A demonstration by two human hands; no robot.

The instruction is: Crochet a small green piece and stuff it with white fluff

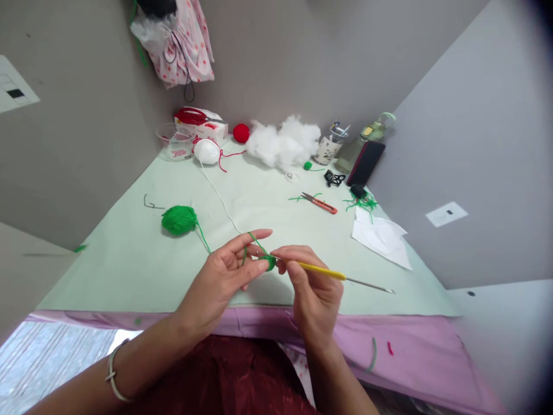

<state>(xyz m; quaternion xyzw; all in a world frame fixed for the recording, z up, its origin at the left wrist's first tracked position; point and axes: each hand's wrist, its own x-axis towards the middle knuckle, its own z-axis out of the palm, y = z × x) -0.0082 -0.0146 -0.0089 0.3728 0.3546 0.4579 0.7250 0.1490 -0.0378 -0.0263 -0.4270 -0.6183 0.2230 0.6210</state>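
Between thumb and fingers, my left hand (228, 268) pinches a small green crochet piece (270, 263), with green yarn looped over the raised index finger. My right hand (313, 282) grips a crochet hook (326, 271) with a yellow handle; its far metal end sticks out to the right. The hook's working tip meets the green piece, though fingers partly hide that spot. Left of my hands lies a green yarn ball (179, 220), its strand running toward my left hand. A white strand from the white yarn ball (207, 151) also reaches down near my left fingers.
Orange thread snips (319, 203) and paper pieces (380, 237) lie to the right. Along the back are white stuffing (283, 142), a red yarn ball (241, 133), a pen cup (329, 147), a leaning phone (366, 163) and red scissors (192, 116) on a box. Walls enclose the table.
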